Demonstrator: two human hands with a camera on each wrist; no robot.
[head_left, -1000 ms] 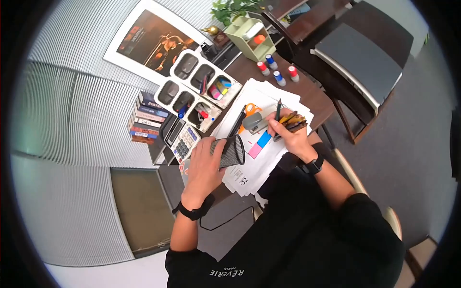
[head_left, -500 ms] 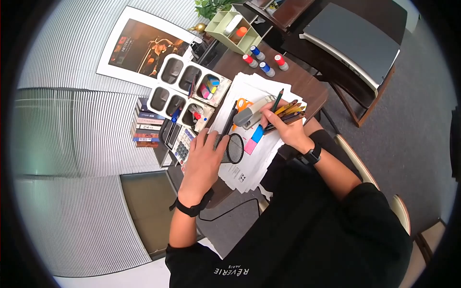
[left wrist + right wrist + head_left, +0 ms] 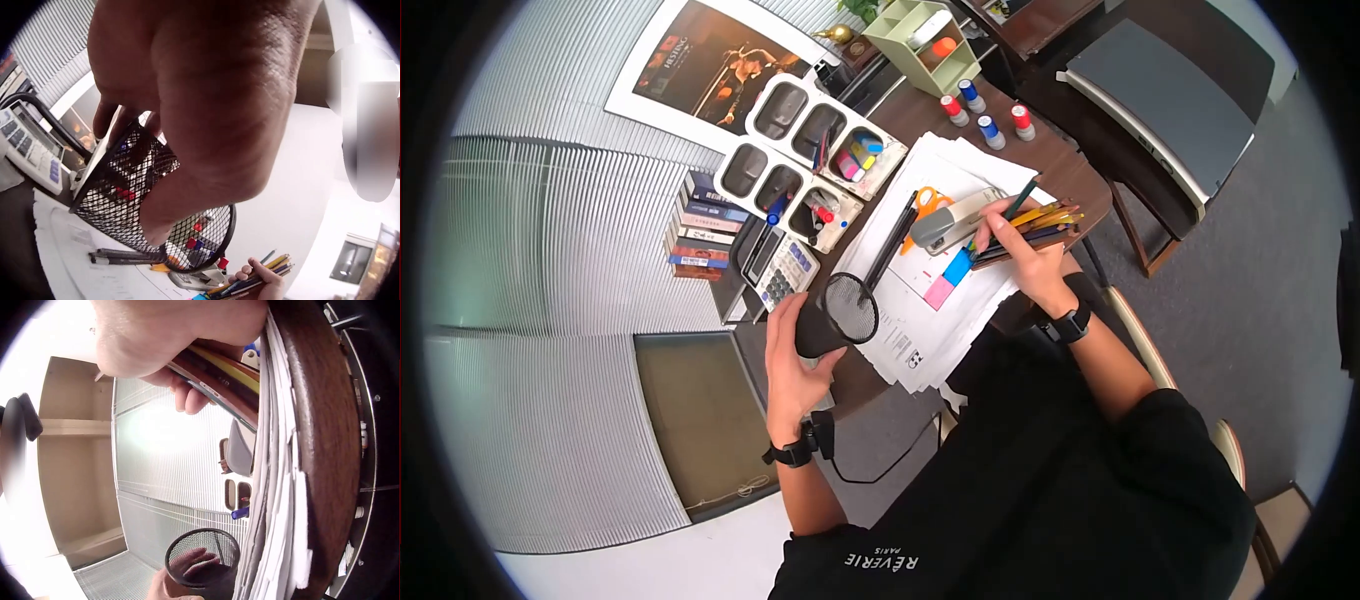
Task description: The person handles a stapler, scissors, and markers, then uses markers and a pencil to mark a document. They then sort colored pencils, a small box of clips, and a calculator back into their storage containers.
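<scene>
My left hand (image 3: 788, 372) grips a black mesh pen cup (image 3: 813, 332) round its side, thumb against the mesh. The cup is tilted over the left edge of the papers, and its open mouth shows no pens inside. In my right hand (image 3: 1037, 268) is a bundle of coloured pencils (image 3: 1058, 220), held over the right side of the paper stack (image 3: 900, 345). Beside that hand lies a grey stapler (image 3: 948, 224). Blue and pink sticky notes (image 3: 939, 292), orange-handled scissors (image 3: 928, 205) and several black pens (image 3: 890, 252) rest on the sheets.
Behind the papers stands a white desk organizer (image 3: 840, 225) with markers in some compartments. A calculator (image 3: 785, 275) is at the left, with stacked books (image 3: 700, 235) beyond. Several red- and blue-capped bottles (image 3: 990, 132) and a green shelf box (image 3: 915, 50) stand at the far side.
My left hand has shifted from over the mesh cup to its near side, and the cup's mouth has turned up toward the head camera. The right hand still holds the pencils.
</scene>
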